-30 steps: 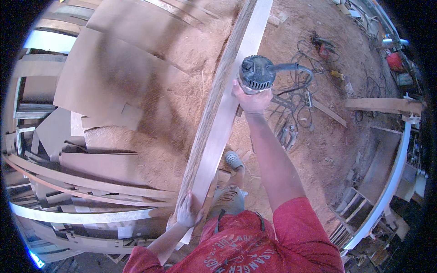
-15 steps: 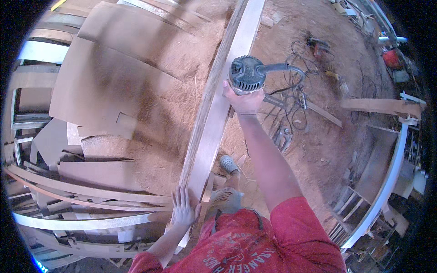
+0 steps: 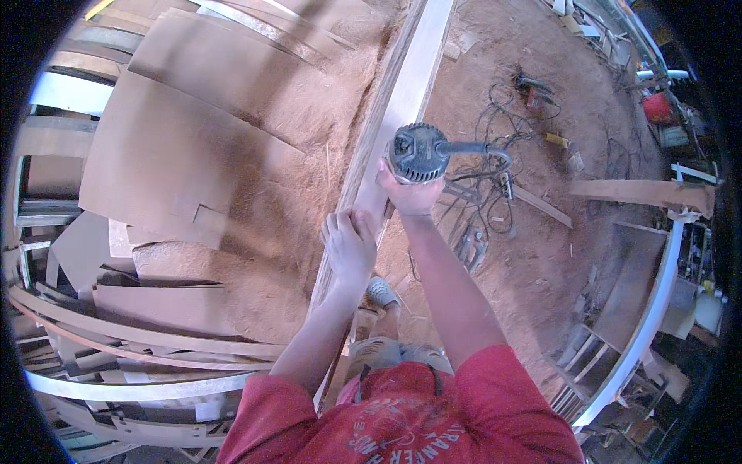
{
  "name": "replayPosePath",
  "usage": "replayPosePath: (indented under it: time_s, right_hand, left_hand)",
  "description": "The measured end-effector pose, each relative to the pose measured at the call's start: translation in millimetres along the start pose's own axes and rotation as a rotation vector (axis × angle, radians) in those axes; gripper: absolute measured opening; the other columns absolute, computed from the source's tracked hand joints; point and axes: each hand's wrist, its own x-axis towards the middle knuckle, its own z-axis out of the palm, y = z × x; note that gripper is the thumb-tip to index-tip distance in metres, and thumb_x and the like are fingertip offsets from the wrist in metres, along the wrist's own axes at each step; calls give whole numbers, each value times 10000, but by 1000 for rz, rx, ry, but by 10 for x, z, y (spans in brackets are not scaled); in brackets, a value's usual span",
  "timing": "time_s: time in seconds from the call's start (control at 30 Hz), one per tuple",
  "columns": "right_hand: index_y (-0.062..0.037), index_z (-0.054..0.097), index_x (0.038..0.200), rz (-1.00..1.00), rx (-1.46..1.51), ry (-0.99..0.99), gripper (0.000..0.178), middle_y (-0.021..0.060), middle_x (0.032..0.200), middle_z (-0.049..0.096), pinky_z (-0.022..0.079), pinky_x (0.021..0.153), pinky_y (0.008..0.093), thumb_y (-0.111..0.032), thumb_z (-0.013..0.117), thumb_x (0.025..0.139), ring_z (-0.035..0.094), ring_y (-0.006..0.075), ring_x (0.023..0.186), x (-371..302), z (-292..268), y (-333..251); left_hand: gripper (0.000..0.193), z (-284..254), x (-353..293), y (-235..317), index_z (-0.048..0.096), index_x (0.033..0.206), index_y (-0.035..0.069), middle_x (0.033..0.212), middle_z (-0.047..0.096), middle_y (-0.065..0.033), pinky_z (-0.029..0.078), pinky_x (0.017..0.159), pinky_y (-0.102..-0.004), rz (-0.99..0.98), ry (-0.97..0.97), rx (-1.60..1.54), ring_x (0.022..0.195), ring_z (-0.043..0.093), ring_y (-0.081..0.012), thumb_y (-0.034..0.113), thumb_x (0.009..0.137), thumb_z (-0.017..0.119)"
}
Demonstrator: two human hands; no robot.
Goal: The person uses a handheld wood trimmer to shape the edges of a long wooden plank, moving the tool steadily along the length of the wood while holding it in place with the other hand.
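Note:
A trim router (image 3: 418, 151) with a black, vented, round top stands on a long pale wooden board (image 3: 423, 66). My right hand (image 3: 410, 193) is wrapped round its body, and a thick black cord leaves the tool toward the right. The underside of the tool is hidden. Just behind and to the left of it, my left hand (image 3: 352, 246) rests on the board near its left edge. The fingers there are slightly bent and apart, with nothing visible in them. The board runs from the far end of the view back beneath my left forearm.
Sawdust covers the floor, where tangled black cables (image 3: 495, 124) and another power tool (image 3: 537, 94) lie to the right. Large brown sheets (image 3: 185, 139) spread on the left. Curved wooden strips (image 3: 147, 329) are stacked at the lower left. A curved pale piece (image 3: 645, 329) stands at the right.
My left hand has slid forward along the board, closer to the router, and its fingers are more bent. The router, still in my right hand, sits slightly nearer to me in view.

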Motion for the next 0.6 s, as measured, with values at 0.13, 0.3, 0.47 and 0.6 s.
replayPosePath:
  time_s: [0.13,0.3,0.47,0.6]
  right_hand:
    - [-55,717,1252,78,131,34,662,85,1102,816,633,900,362,-251,1002,687,801,203,995,19,0,84]
    - [-85,741,1230,93,105,42,615,56,1088,825,641,887,368,-257,992,695,809,207,981,55,41,30]
    - [-97,751,1220,-14,-14,2,604,87,1064,821,644,866,389,-292,974,693,812,263,968,209,8,89]
    - [-21,721,1195,1,-12,-13,625,73,1068,793,619,895,369,-349,999,742,771,203,969,352,-2,154]
  left_hand:
    - [307,-20,-39,48,642,1166,-8,1102,625,-235,451,979,-571,16,-19,-29,1086,588,-458,285,1083,605]
    - [282,-44,0,39,635,1148,-31,1109,630,-264,448,994,-574,20,-12,-29,1098,575,-482,240,1083,598]
    - [268,-54,-5,68,619,1161,-32,1118,611,-268,441,1001,-577,21,-46,-20,1112,563,-485,222,1080,590]
    - [260,-13,3,96,613,1166,-30,1114,605,-264,438,1007,-580,27,-43,-28,1108,559,-486,212,1070,600]
